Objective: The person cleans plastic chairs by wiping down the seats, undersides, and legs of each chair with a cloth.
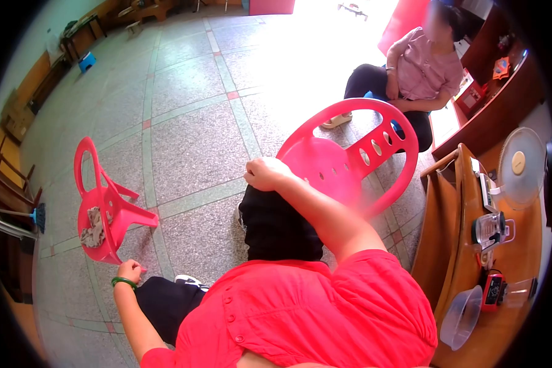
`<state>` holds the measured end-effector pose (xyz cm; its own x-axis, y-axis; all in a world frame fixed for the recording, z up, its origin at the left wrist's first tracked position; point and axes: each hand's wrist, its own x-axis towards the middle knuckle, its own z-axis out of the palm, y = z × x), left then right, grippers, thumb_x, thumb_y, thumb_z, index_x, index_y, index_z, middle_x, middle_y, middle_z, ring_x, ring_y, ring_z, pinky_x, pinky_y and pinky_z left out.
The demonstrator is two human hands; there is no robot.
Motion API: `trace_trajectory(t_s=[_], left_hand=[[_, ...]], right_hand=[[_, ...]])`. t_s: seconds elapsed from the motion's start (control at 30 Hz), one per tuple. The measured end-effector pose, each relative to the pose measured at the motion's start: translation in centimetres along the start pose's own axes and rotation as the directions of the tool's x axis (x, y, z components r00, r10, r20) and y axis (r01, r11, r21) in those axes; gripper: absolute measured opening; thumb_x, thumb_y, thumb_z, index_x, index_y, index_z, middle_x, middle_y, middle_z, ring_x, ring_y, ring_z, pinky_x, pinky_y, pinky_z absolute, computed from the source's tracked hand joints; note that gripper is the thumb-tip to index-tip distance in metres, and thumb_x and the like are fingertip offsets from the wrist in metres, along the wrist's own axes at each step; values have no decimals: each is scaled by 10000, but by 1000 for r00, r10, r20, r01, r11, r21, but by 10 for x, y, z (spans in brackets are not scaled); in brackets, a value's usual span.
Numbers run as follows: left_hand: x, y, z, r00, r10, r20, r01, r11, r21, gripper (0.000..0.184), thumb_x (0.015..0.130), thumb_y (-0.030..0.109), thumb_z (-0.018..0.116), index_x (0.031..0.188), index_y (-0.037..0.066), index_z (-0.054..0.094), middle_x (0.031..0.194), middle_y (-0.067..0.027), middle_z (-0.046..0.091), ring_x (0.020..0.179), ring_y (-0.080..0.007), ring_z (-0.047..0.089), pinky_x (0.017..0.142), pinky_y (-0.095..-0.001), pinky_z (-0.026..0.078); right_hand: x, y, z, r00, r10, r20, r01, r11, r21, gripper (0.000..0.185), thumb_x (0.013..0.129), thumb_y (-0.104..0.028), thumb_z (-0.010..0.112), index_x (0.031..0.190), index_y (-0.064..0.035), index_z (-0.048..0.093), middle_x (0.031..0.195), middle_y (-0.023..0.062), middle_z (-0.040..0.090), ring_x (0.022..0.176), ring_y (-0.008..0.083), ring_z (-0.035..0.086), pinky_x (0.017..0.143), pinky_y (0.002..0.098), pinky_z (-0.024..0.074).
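My left hand (130, 272), with a green bangle at the wrist, is closed just above my left knee, beside the front of a small red plastic chair (121, 222). Nothing shows between its fingers. A crumpled grey-brown cloth (94, 228) lies on that chair's seat. Over my other knee rests my right hand (267, 173), its fingers curled into a loose fist with nothing visible in it. Close beyond its wrist stands a larger-looking red plastic chair (326, 168) with oval holes in its backrest; the forearm overlaps the seat in view.
A seated person (424, 67) in a pink top is beyond the right chair. The wooden cabinet (438, 221) at right bears a fan (520, 162), a glass jug (489, 229), a clear plastic container (462, 318) and a red device (492, 290). A blue stool (87, 62) stands far left.
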<state>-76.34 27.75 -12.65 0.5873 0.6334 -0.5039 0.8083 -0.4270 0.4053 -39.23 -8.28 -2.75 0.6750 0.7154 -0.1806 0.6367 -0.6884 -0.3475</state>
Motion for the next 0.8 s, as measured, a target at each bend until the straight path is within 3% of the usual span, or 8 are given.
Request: trace_trajectory(t_s=[0.07, 0.2, 0.27, 0.8], left_hand=[[2, -2, 1, 1000, -8, 0, 8, 1000, 5, 129, 806, 80, 516, 852, 15, 618, 628, -107, 626, 501, -184, 619, 477, -330, 502], [5, -7, 3, 1000, -1, 4, 1, 1000, -2, 129, 803, 76, 515, 850, 10, 616, 640, -106, 629, 505, -185, 619, 484, -335, 503], [6, -6, 3, 1000, 1, 0, -1, 1000, 1, 130, 803, 75, 515, 849, 8, 616, 645, -107, 631, 506, -185, 618, 487, -337, 504], [6, -8, 2, 1000, 16, 5, -16, 1000, 6, 125, 803, 72, 517, 838, 6, 617, 650, -107, 634, 511, -182, 623, 493, -332, 506]], right_hand=[[-1, -4, -6, 993, 56, 99, -57, 998, 7, 331, 830, -309, 487, 956, -46, 643, 1038, 163, 634, 1015, 328, 587, 875, 438, 462], [0, -1, -2, 994, 48, 101, -48, 999, -1, 331, 830, -310, 488, 963, -49, 642, 1034, 166, 636, 1009, 329, 590, 876, 438, 463], [3, 4, 6, 1000, -2, 8, 2, 1000, -2, 325, 828, -326, 496, 897, -47, 647, 912, 170, 649, 895, 339, 617, 782, 438, 489], [1, 3, 4, 1000, -20, -14, 20, 1000, -1, 330, 840, -335, 483, 895, -51, 641, 908, 163, 648, 894, 334, 616, 780, 436, 488]])
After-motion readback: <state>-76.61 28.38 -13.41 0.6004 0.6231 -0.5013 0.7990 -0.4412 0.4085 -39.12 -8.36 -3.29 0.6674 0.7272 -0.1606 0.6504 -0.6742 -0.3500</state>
